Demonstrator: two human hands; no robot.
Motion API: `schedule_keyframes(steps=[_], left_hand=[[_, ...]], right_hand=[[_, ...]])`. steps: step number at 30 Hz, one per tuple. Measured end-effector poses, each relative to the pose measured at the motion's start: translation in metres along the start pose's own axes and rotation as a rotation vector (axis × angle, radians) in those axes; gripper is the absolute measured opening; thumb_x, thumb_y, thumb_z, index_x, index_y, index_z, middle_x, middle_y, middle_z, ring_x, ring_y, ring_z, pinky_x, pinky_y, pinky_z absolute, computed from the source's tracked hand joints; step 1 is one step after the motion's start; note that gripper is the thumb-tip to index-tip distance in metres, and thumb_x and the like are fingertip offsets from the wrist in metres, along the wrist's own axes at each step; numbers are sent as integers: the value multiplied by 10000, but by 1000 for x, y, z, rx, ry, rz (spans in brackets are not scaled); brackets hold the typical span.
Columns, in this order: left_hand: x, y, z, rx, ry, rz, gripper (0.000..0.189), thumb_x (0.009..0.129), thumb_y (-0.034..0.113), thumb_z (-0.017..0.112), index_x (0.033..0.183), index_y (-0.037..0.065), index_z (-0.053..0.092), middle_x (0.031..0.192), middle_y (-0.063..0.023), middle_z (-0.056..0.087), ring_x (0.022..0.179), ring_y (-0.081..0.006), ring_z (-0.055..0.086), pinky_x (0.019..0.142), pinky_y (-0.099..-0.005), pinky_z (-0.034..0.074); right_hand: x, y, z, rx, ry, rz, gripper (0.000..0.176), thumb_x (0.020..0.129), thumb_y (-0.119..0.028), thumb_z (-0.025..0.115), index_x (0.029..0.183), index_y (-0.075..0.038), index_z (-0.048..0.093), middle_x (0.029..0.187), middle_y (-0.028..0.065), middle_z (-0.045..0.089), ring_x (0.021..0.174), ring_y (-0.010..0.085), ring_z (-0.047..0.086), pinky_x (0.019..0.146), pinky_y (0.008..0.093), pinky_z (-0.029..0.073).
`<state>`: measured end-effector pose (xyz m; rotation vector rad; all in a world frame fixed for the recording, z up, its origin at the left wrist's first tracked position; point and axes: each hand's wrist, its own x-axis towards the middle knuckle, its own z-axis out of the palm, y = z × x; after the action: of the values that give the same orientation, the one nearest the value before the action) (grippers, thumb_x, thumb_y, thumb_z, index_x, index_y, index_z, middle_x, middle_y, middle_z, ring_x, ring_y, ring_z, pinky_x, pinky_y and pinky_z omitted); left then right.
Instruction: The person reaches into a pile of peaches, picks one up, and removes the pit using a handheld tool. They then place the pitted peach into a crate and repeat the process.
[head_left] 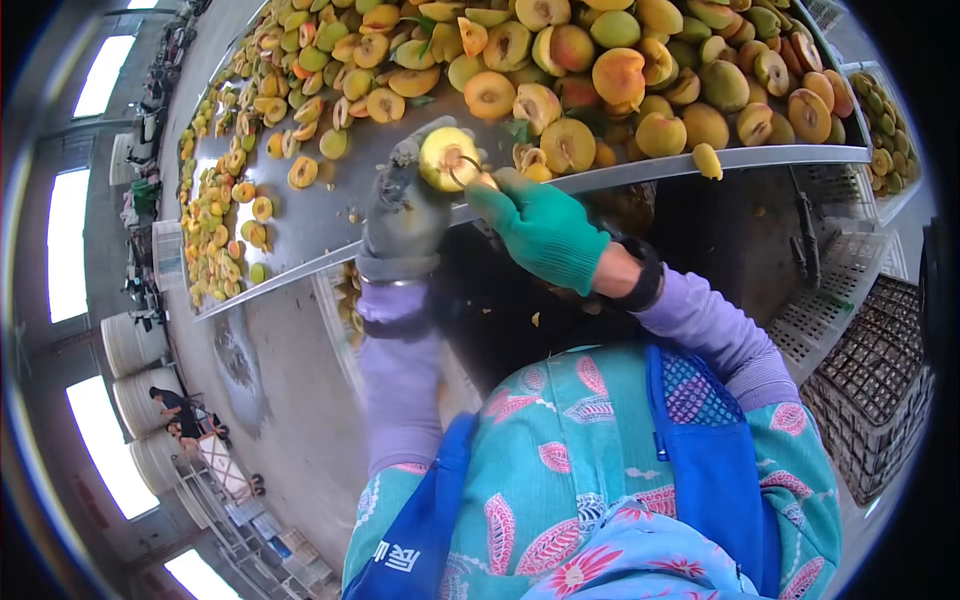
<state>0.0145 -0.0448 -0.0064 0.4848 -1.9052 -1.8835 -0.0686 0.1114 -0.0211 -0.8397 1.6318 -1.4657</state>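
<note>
My left hand (405, 205), in a grey, dirty glove, is closed around a yellow-green peach half (440, 155) with its cut face showing. In a green knit glove, my right hand (548, 232) grips a pitting tool (487, 181) whose thin curved metal end lies against the cut face near its brownish centre. Most of the tool's handle is hidden in the fingers. Both hands are just above the near rim of the metal table (370, 150). Close by lie cut peach halves (490, 95) and whole peaches (618, 78).
Peaches are heaped across the table's far side, with scattered halves at the left. A crate of fruit (890, 140) stands right of the table. Stacked dark crates (870, 390) and a white perforated crate (825, 300) are at my right. Another person (180, 412) is far left near large tubs (135, 342).
</note>
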Motion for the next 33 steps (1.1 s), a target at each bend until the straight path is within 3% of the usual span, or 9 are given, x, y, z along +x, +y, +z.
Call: schedule_keyframes(steps=[3,7,10,17,21,25,26,30,33], left_hand=[[-12,6,24,-516,159,-136,306,982,203,503,1174,-33,531,1011,-178,644,867,-252,660,744,-336,566],[-13,10,35,119,146,144,299,997,253,485,1100,-22,543,949,-172,644,794,-253,664,707,-346,564],[-14,10,41,-249,286,-7,282,991,250,504,1071,-15,560,903,-152,646,745,-231,654,684,-333,555],[-15,3,49,64,410,86,278,970,213,533,915,-29,659,783,-104,650,678,-146,608,643,-259,505],[-2,27,46,115,312,-52,253,949,182,559,876,-20,693,767,-65,671,670,-108,595,634,-224,474],[4,23,47,65,213,-28,242,948,168,557,915,-37,682,828,-85,690,705,-116,608,651,-242,485],[8,23,37,47,101,-99,236,946,161,560,919,-42,678,832,-88,690,716,-121,614,663,-247,492],[16,19,33,-13,-152,-54,265,948,209,574,923,-40,661,833,-95,686,722,-139,619,669,-265,507],[21,10,29,56,-167,3,359,972,292,513,905,-36,642,794,-105,657,702,-169,623,652,-288,514]], right_hand=[[-3,-7,1,-85,-1,-22,395,991,-378,434,1141,-35,559,947,244,624,849,404,625,692,465,482],[-11,3,10,-215,92,-231,377,998,-335,421,1151,-12,544,977,255,615,860,417,615,693,483,486],[-9,-5,14,-136,81,-127,361,1000,-326,418,1101,-3,543,917,260,612,831,434,606,667,501,482],[-10,2,13,-263,57,-142,411,997,-394,422,1029,-2,540,725,260,605,734,474,591,661,516,470],[-2,15,38,219,102,-85,464,990,-413,446,1018,37,555,801,288,613,732,418,609,648,450,476],[-1,2,46,497,198,-156,451,991,-427,446,958,0,589,717,124,626,643,277,609,568,386,465],[-11,-10,17,566,-111,288,414,986,-449,441,892,-66,567,635,23,552,500,168,534,452,318,420],[-17,-12,16,1470,-459,338,369,973,-503,456,826,-165,473,586,-72,381,445,51,340,396,229,293],[-12,-22,16,1206,-319,450,375,975,-516,441,845,-168,496,573,-76,395,449,53,376,422,232,313]])
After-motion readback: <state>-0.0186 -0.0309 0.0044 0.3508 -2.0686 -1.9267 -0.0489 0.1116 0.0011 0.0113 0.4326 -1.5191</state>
